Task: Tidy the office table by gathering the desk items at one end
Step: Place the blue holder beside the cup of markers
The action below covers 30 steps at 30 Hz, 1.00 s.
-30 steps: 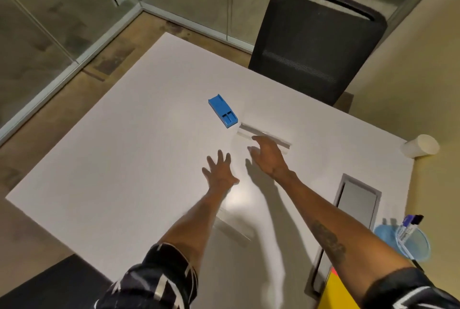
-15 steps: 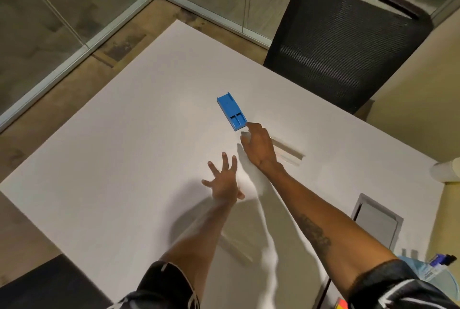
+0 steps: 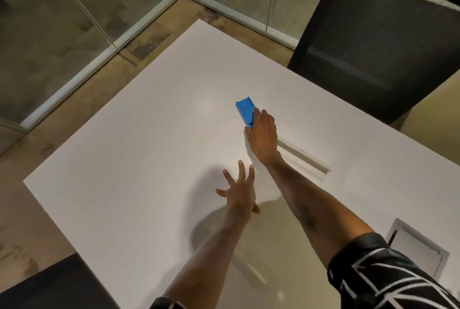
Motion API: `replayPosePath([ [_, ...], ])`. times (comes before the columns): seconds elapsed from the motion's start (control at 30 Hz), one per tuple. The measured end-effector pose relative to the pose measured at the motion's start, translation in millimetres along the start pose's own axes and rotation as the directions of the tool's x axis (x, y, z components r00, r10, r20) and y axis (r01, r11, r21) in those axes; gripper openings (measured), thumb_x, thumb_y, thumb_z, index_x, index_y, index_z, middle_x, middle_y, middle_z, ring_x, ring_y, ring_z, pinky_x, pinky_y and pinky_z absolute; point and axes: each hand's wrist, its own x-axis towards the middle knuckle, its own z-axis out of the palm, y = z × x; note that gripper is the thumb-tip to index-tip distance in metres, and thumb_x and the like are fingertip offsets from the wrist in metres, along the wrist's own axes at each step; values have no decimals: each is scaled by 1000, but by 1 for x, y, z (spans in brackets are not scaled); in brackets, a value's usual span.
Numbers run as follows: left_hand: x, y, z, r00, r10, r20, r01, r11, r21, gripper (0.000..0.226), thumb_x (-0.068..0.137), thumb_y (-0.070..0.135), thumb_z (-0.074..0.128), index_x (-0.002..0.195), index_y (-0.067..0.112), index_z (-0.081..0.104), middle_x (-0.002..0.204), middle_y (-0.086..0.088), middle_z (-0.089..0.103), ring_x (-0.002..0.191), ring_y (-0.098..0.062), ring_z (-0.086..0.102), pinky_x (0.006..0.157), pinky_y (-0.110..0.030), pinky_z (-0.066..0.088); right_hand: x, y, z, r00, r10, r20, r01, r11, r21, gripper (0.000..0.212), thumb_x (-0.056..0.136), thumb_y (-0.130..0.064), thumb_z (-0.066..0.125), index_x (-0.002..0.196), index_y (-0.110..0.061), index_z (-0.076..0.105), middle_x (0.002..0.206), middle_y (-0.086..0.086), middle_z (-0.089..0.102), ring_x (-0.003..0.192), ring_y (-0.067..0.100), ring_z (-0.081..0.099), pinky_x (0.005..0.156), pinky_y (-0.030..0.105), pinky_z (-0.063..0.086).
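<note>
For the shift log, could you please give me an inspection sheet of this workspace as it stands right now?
Surface: white table, mostly bare, with a closed grey hatch set in it at the near right.
Job's things: blue block; clear ruler lying flat.
Clutter: nothing seen.
Grippers: right hand on the blue block's near end, grip not clear; left hand spread open, empty.
Cables: nothing seen.
Surroundings: black mesh chair at the far side; glass walls.

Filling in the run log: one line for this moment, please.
right hand on blue item | left hand open above table | item not lifted
</note>
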Motion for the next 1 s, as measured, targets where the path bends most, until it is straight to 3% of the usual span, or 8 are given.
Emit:
replayPosePath([
  [0.17,1,0,3,999,-12,-38,13,1000,24,107,80,19,78,157,30,5,167,-3,-10,148,-54,-4,99,-84,19,7,-5,8,999,39,26,-39,999,-17,60,95,-35,61,143,-11,34,126,11,54,110,23,55,90,34,55],
  [0.33,3,0,5,999,-16,-38,17,999,29,108,79,23,79,157,30,5,167,-4,-11,148,-55,-3,99,-84,18,10,-8,6,998,66,17,-66,997,-36,57,92,-29,64,140,-12,37,118,10,57,103,21,58,80,31,58],
  [0.43,3,0,5,1000,-11,-24,12,999,29,114,75,26,82,157,30,3,167,-3,-11,148,-54,-5,98,-85,18,9,-11,-2,993,117,18,-118,992,43,54,90,-33,66,135,-14,41,114,8,58,100,19,59,76,30,56],
  [0.63,-4,-1,4,1000,11,-21,-10,1000,21,119,72,26,85,158,28,2,166,-2,-13,148,-54,-7,100,-83,17,-5,-12,-25,996,88,-15,-84,982,166,55,88,-38,68,132,-14,44,110,6,60,96,18,61,79,31,58],
  [0.87,-17,3,-12,998,7,68,-12,997,77,132,67,50,85,157,32,-9,164,1,-22,148,-52,-12,103,-79,23,-27,-4,-68,995,83,-54,-68,969,237,59,89,-39,66,138,-15,42,116,7,60,99,19,61,84,35,58],
  [1.0,-26,4,-19,995,5,98,-6,1000,13,128,72,39,86,157,32,-9,164,1,-24,149,-49,-16,106,-80,18,-42,17,-92,990,114,-81,-89,960,264,62,90,-40,66,141,-15,41,121,6,59,103,19,60,86,33,56],
])
